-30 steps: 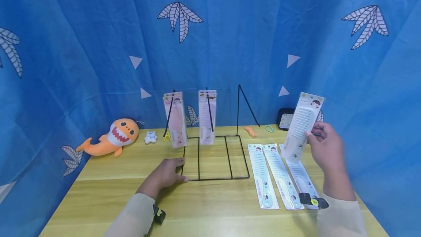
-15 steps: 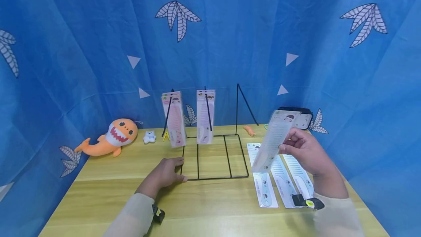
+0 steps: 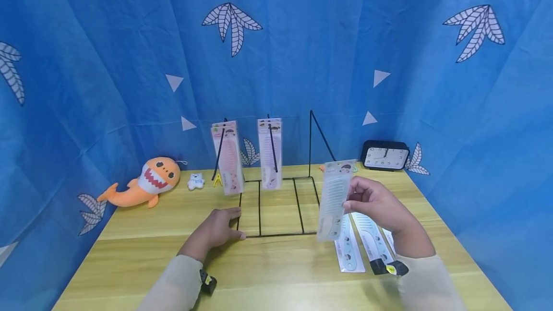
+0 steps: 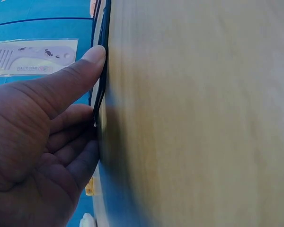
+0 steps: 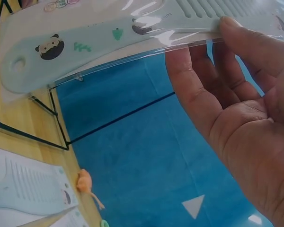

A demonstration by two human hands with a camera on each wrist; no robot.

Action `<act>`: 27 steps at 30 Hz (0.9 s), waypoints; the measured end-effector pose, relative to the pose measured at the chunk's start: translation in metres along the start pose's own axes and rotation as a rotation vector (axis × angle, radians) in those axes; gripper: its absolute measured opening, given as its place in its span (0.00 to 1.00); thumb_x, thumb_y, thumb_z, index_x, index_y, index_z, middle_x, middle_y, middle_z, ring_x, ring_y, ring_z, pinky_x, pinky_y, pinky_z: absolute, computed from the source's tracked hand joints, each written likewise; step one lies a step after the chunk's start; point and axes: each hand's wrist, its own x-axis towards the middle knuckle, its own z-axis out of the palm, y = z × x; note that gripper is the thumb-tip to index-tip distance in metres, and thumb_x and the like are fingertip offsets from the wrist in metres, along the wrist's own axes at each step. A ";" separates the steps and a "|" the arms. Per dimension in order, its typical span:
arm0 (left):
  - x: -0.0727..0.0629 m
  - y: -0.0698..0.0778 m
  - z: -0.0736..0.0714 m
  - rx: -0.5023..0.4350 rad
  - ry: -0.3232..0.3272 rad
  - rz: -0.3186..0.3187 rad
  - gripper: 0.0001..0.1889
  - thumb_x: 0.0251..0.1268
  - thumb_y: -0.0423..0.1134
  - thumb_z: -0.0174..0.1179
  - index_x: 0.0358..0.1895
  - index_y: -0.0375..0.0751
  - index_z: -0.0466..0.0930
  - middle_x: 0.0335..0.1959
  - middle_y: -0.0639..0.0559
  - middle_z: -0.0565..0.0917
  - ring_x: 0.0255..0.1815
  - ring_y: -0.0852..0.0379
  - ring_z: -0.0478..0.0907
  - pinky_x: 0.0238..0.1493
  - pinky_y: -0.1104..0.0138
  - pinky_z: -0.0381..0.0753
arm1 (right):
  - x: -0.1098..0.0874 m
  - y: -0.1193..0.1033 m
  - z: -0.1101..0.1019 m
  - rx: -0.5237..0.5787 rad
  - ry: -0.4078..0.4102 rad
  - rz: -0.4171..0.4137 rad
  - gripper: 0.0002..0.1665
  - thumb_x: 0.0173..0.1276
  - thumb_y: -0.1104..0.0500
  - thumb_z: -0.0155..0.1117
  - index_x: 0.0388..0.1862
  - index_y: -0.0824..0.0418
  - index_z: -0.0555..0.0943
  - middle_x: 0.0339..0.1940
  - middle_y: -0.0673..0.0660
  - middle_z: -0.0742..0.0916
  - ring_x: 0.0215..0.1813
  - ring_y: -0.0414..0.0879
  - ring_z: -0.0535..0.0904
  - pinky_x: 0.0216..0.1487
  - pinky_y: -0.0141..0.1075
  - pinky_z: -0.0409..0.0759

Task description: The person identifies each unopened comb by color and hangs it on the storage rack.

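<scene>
A blue curtain [image 3: 276,80] printed with leaves and white triangles closes off the back and sides of a wooden bench [image 3: 285,275]. On the bench stands a black wire rack [image 3: 281,235]. Pink comb packs [image 3: 228,160] hang on its left hook and purple comb packs [image 3: 264,169] on the middle one; the right hook [image 3: 321,131] is bare.

Of the two hands, the left hand [image 3: 219,227] rests at the rack's near left corner, its thumb and fingers spread apart with their tips against the wire. The right hand [image 3: 376,200] pinches a pale blue comb pack [image 3: 334,200] by its edge between thumb and fingers, holding it nearly upright, slightly tilted, in front of the rack's right side.

Below that hand, more blue packs [image 3: 350,251] lie flat on the bench; one seems mostly hidden behind the wrist. A black clock [image 3: 385,155] stands at the back right. At the left sit an orange shark plush [image 3: 160,176], a small white bear [image 3: 196,181] and a yellow clip [image 3: 218,180].
</scene>
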 end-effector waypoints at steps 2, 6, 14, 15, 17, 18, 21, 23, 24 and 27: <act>0.000 0.000 0.000 -0.001 0.001 -0.005 0.39 0.65 0.44 0.80 0.76 0.35 0.77 0.82 0.42 0.74 0.85 0.35 0.66 0.86 0.42 0.67 | 0.001 0.001 0.002 -0.003 0.005 0.013 0.07 0.75 0.72 0.69 0.47 0.67 0.80 0.52 0.51 0.91 0.51 0.48 0.91 0.52 0.39 0.94; 0.001 0.001 0.000 -0.002 0.000 -0.013 0.39 0.65 0.44 0.80 0.76 0.35 0.77 0.82 0.42 0.74 0.85 0.35 0.65 0.86 0.42 0.66 | 0.002 0.003 0.003 -0.004 0.014 0.038 0.06 0.76 0.72 0.67 0.47 0.65 0.80 0.52 0.53 0.91 0.50 0.48 0.91 0.52 0.40 0.94; 0.002 0.000 0.000 0.004 0.002 -0.020 0.39 0.65 0.44 0.80 0.77 0.35 0.77 0.82 0.41 0.74 0.85 0.36 0.66 0.86 0.42 0.66 | 0.004 0.004 0.004 -0.040 0.052 0.069 0.07 0.77 0.69 0.68 0.47 0.67 0.78 0.53 0.60 0.90 0.50 0.48 0.91 0.51 0.40 0.94; 0.002 -0.001 0.000 0.005 0.003 -0.017 0.39 0.65 0.44 0.80 0.77 0.35 0.77 0.82 0.41 0.74 0.85 0.35 0.66 0.86 0.42 0.67 | 0.005 0.004 0.006 -0.044 0.064 0.073 0.07 0.77 0.68 0.68 0.48 0.67 0.78 0.53 0.62 0.89 0.50 0.48 0.91 0.51 0.40 0.94; 0.002 -0.002 0.000 0.011 0.004 -0.011 0.39 0.65 0.44 0.80 0.77 0.35 0.77 0.82 0.41 0.74 0.85 0.35 0.66 0.86 0.42 0.67 | 0.007 0.003 0.009 -0.048 0.088 0.082 0.08 0.78 0.66 0.68 0.49 0.67 0.78 0.54 0.66 0.88 0.50 0.46 0.91 0.50 0.40 0.94; 0.002 -0.002 0.000 0.013 0.003 -0.011 0.39 0.65 0.44 0.80 0.77 0.35 0.77 0.82 0.41 0.74 0.85 0.36 0.66 0.86 0.42 0.67 | 0.008 0.003 0.010 -0.049 0.099 0.087 0.09 0.79 0.65 0.68 0.50 0.67 0.78 0.55 0.67 0.88 0.50 0.45 0.91 0.50 0.40 0.94; 0.003 -0.002 0.000 0.017 0.006 -0.006 0.39 0.65 0.45 0.80 0.77 0.35 0.77 0.82 0.41 0.74 0.85 0.36 0.66 0.86 0.42 0.67 | 0.013 0.004 0.015 -0.052 0.138 0.103 0.12 0.80 0.63 0.69 0.53 0.68 0.77 0.54 0.69 0.87 0.49 0.44 0.91 0.51 0.39 0.94; 0.003 -0.002 0.000 0.015 0.007 0.001 0.40 0.65 0.45 0.80 0.77 0.35 0.76 0.82 0.41 0.74 0.85 0.36 0.67 0.85 0.42 0.67 | 0.017 0.005 0.017 -0.064 0.165 0.118 0.13 0.80 0.62 0.69 0.54 0.69 0.77 0.53 0.68 0.87 0.48 0.44 0.91 0.51 0.37 0.94; 0.003 -0.002 0.000 0.011 0.006 0.000 0.40 0.65 0.45 0.80 0.77 0.35 0.76 0.82 0.41 0.74 0.85 0.36 0.67 0.86 0.42 0.67 | 0.019 0.005 0.017 -0.077 0.182 0.130 0.13 0.80 0.61 0.69 0.54 0.68 0.77 0.52 0.68 0.87 0.47 0.45 0.91 0.51 0.36 0.94; 0.003 -0.003 0.001 0.003 0.000 0.003 0.40 0.65 0.45 0.80 0.77 0.34 0.76 0.82 0.40 0.74 0.85 0.36 0.66 0.86 0.42 0.67 | 0.024 0.005 0.017 -0.122 0.232 0.163 0.14 0.81 0.58 0.69 0.55 0.66 0.78 0.49 0.65 0.87 0.45 0.45 0.91 0.50 0.33 0.93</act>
